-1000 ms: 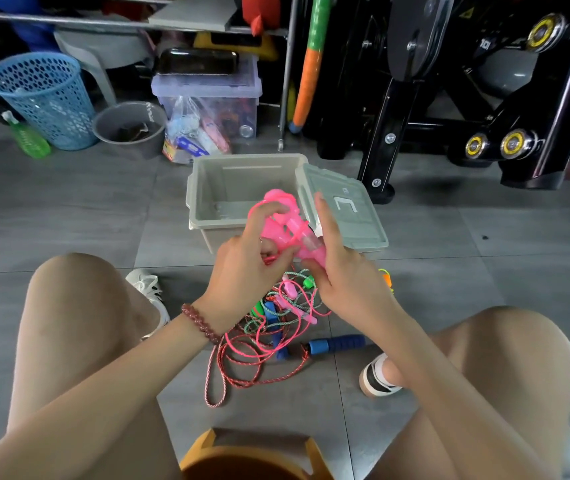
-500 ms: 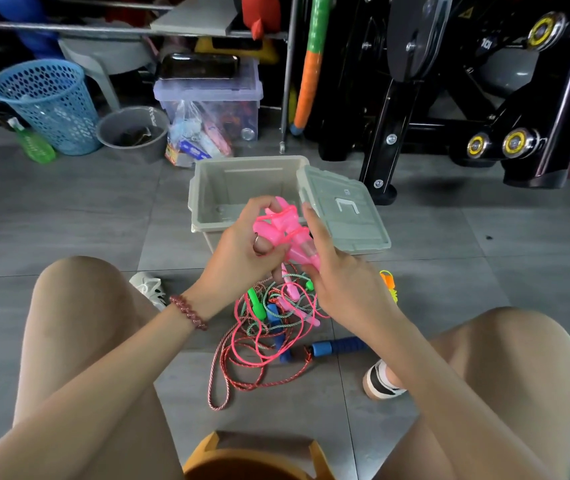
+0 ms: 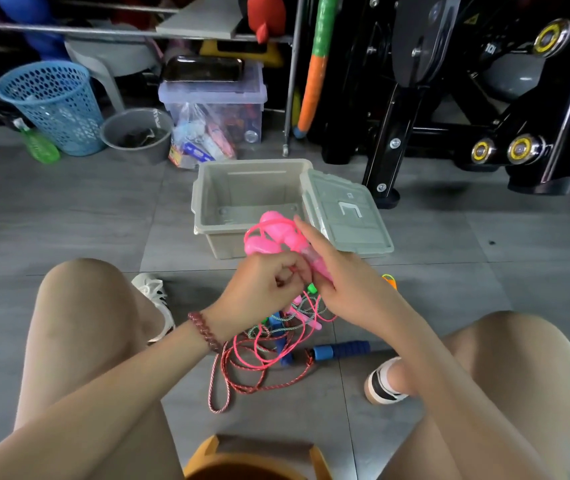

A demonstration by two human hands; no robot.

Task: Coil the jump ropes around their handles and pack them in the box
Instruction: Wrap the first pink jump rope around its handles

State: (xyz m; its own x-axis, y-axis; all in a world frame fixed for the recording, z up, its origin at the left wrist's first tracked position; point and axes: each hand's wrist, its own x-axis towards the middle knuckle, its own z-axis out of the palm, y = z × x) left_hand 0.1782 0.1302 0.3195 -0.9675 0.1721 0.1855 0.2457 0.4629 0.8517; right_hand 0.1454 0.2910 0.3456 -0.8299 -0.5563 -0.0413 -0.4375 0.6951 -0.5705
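In the head view, a pink jump rope (image 3: 274,237) is held in front of the near edge of the grey plastic box (image 3: 199,206), its two handles bunched together with pink cord looped round them. The bundle is grasped by the right hand (image 3: 344,284), with the index finger laid along the handles. The left hand (image 3: 265,284) is curled at the lower end of the bundle, where a bit of pink is pinched between its fingers. A beaded bracelet (image 3: 205,332) is worn on the left wrist.

The box stands open on the tiled floor, and its lid (image 3: 347,216) is propped against its right side. Between the knees, a tangled pile of ropes (image 3: 276,336) lies on the floor, with a blue foam handle (image 3: 341,349) at its right and a red braided rope (image 3: 233,388) trailing nearer. A blue mesh basket (image 3: 51,105) and a grey bucket (image 3: 138,133) stand well behind at the left.
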